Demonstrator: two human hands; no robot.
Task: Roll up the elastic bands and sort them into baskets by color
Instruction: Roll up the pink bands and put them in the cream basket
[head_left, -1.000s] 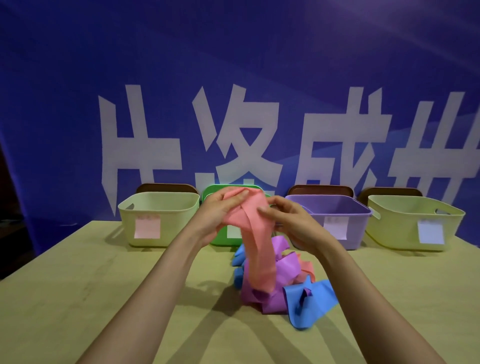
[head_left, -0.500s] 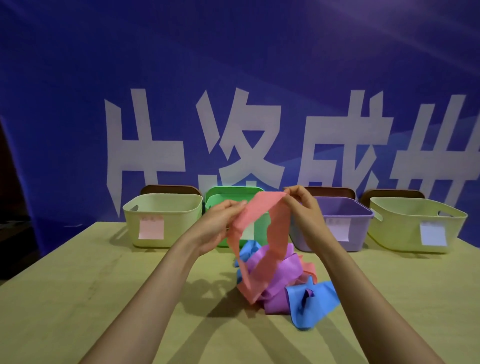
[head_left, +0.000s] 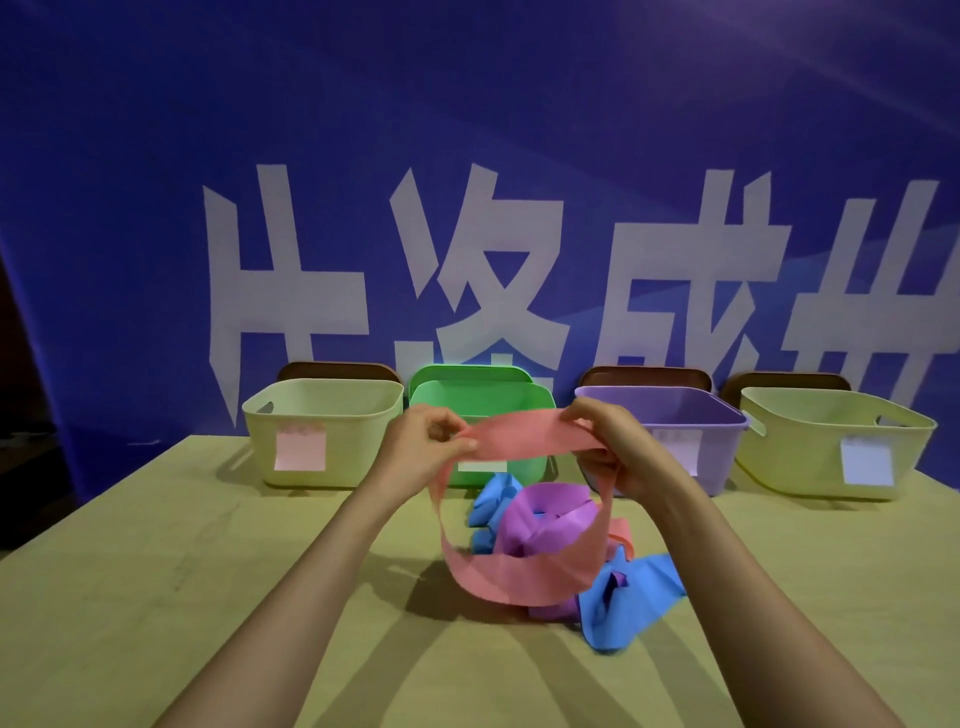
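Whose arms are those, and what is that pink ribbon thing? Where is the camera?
No machine here, just a person. The camera sits on their head, looking down, so you see their own arms. The left hand and right hand pinch a pink elastic band, holding it up over the table with its loop hanging down. Under it lies a heap of purple bands and blue bands. Behind stand four baskets: a pale yellow basket, a green basket, a purple basket and a second yellow basket, each with a paper note.

Table (head_left: 156, 597), 4 baskets (head_left: 322, 441), loose bands (head_left: 639, 603)
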